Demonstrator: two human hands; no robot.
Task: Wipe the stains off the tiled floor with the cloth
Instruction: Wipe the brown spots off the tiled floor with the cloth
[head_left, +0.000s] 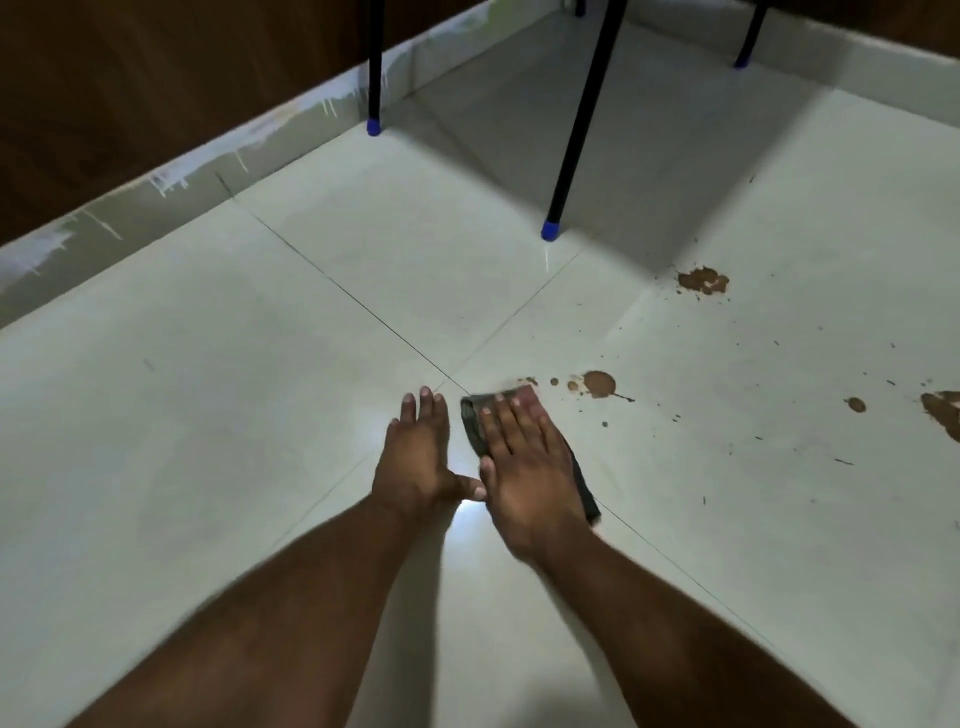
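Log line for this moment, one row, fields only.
right hand: flat on cloth | left hand: flat on floor | stains: unwiped, right of cloth

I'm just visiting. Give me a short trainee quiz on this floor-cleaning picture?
1. True or false: the right hand presses flat on the cloth.
2. The round stain nearest the cloth lies: A) ahead and right of it, B) under the left hand, C) by the wall.
3. What colour are the caps on the chair legs?

Key: 1 true; 2 A; 3 blue.
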